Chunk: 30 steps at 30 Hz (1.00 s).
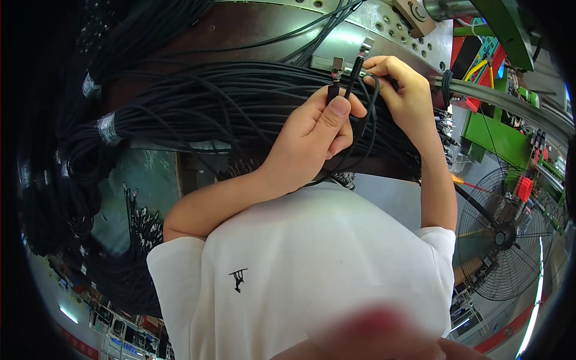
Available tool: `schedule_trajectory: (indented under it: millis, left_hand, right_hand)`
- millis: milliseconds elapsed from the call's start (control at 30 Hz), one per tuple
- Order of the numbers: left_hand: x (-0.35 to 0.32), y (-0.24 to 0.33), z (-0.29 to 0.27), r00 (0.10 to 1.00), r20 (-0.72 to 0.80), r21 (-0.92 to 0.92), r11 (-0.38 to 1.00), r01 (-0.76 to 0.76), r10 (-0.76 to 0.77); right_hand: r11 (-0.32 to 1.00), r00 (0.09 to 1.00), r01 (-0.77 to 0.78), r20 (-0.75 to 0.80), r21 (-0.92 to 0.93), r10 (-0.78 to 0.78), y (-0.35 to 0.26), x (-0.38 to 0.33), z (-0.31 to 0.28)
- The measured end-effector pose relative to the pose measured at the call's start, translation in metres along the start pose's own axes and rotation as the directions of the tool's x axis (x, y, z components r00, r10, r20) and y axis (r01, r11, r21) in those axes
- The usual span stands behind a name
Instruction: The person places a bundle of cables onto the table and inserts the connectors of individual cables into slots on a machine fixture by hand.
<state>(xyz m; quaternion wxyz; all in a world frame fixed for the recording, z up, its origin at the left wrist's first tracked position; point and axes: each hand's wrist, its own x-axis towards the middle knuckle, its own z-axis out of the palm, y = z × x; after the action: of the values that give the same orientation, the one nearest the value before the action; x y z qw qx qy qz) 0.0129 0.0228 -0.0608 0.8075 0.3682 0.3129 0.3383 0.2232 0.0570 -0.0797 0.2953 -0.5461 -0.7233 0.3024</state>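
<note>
My left hand [321,129] is closed, thumb against fingers, around two black cable ends. One cable end [333,90] points up with a bare metal connector [338,67] on its tip. Close beside it, tilted right, stands the other cable end [355,73], also tipped with a metal connector [366,45]. My right hand [405,90] pinches a thin black cable [375,90] between thumb and forefinger, just right of these ends. The cable loops down below both hands. Its tip at the right fingertips is partly hidden.
Bundled black cables [198,90] cover the bench from the left, tied with clear wrap [108,129]. A perforated metal plate [393,36] lies behind my hands. At right are a metal rail [510,102], green machine frame [489,135] and floor fan [503,237].
</note>
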Motion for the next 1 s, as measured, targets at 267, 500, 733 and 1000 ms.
schedule_trajectory:
  millis: [267, 500, 733, 1000]
  left_hand:
    - [0.004, -0.005, 0.006, 1.000, -0.015, -0.017, 1.000, 0.026, -0.027]
    - [0.012, -0.004, 0.019, 0.997, -0.051, 0.114, 0.992, -0.053, 0.059]
    - [0.017, 0.009, 0.017, 0.994, 0.015, 0.061, 0.992, 0.109, -0.110]
    - [-0.006, 0.028, -0.002, 0.916, 0.233, 0.696, 0.602, -0.391, 0.325]
  right_hand:
    - [0.988, 1.000, 0.011, -0.016, -0.153, -0.014, 0.003, -0.002, -0.003]
    - [0.707, 0.938, -0.343, 0.179, 0.619, 0.298, -0.053, -0.013, -0.011]
    - [0.702, 0.859, 0.158, -0.254, -0.694, -0.445, -0.045, -0.025, -0.032]
    - [0.679, 0.916, 0.303, 0.009, -0.669, -0.401, 0.003, -0.033, -0.046]
